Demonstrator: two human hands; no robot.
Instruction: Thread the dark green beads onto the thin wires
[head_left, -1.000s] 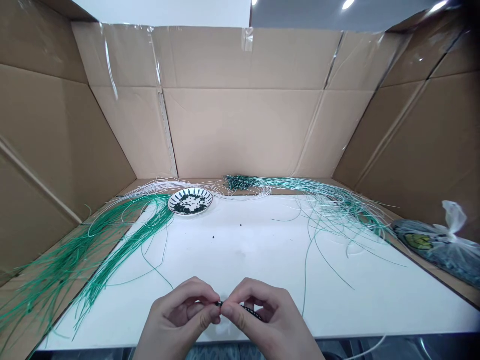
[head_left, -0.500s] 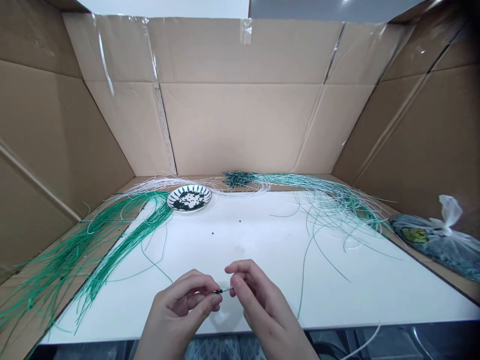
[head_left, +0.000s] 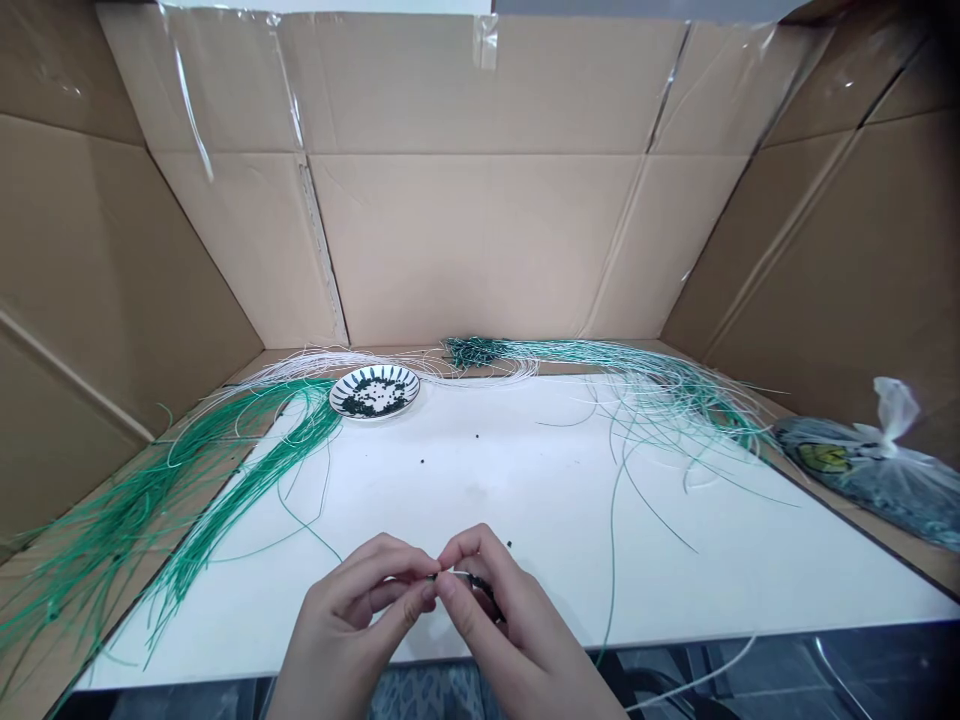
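Low over the front of the white board, my left hand point(head_left: 367, 610) is closed in a pinch on a thin strand, a dark bit showing at its fingertips. My right hand point(head_left: 502, 625) meets it there, thumb and forefinger pinching the same strand. A short pale stretch of that strand shows by the right fingertips, and a row of small dark beads point(head_left: 478, 581) on it curves inside the right hand. The strand's ends are hidden by my fingers. Just beyond the right hand lies a single dark bead point(head_left: 510, 544).
A striped dish point(head_left: 375, 391) of dark beads stands at the back left. Green strands point(head_left: 247, 500) spread along the left. A bundle of beaded strands point(head_left: 476, 351) lies at the back, its tails fanning right. A tied plastic bag point(head_left: 877, 465) sits right. Cardboard walls point(head_left: 480, 240) enclose the board.
My right hand has moved left until its fingertips meet the left ones. Beads now show inside the right hand, and a dark bead has appeared on the board beyond it. The view has tipped slightly.
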